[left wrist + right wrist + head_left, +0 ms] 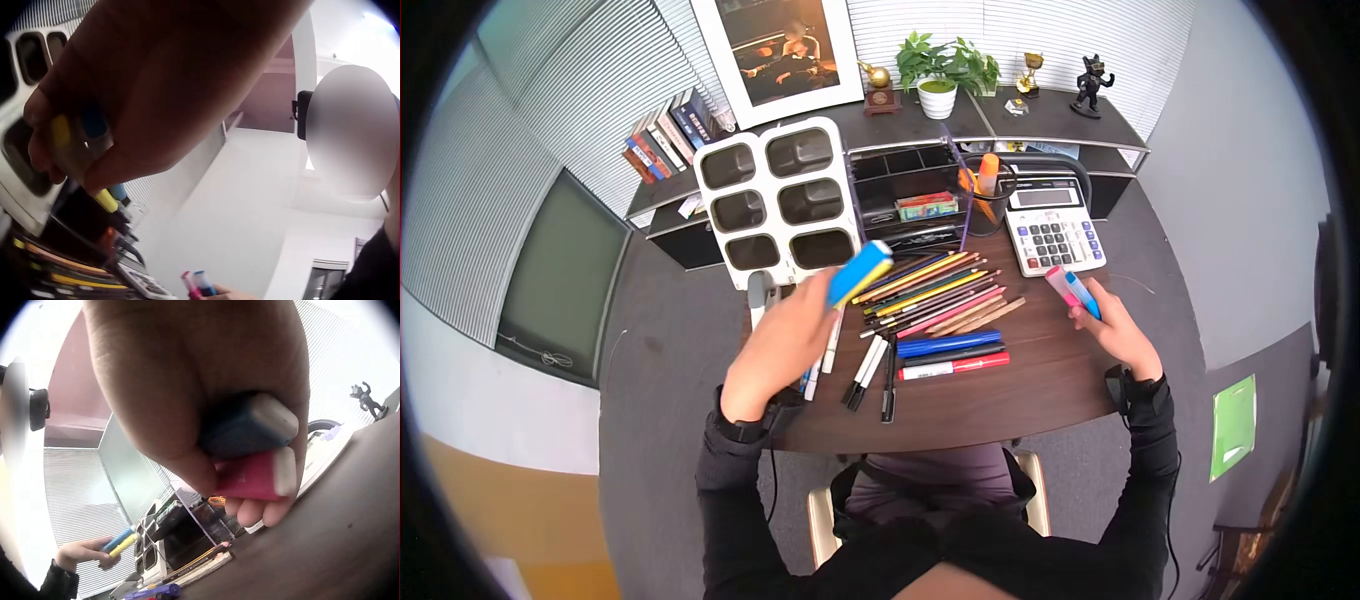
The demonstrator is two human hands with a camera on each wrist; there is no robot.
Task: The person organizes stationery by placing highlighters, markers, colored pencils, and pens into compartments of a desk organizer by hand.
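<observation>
A dark wooden surface [1040, 385] is seen from above, set on grey carpet [650, 340] in a room lined with pale slatted blinds [520, 110]. Along the far edge a low black shelf unit [1000, 125] is ranged, on which a framed picture [778, 52], a potted plant [940, 72], a small trophy [1029, 72] and a dark figurine [1090, 84] are stood; books [665, 135] are leaned at its left end.

Near the far left corner of the surface a white six-compartment organiser [780, 200] is propped, and near the far right corner a calculator [1055, 228] is laid. Coloured pencils [930, 285] and several markers [950, 358] are spread across the middle (roughly side by side).

The left hand [785, 340] is raised above the left part of the surface, just in front of the organiser, and a blue-and-yellow highlighter pair [860, 272] is held in its closed grip. At the right edge, just in front of the calculator, the right hand [1115, 330] is held, its grip curled round a pink highlighter [1060, 285] and a blue highlighter [1084, 294], pressed together.

A green sheet [1233, 425] is seen on the floor at the right.
</observation>
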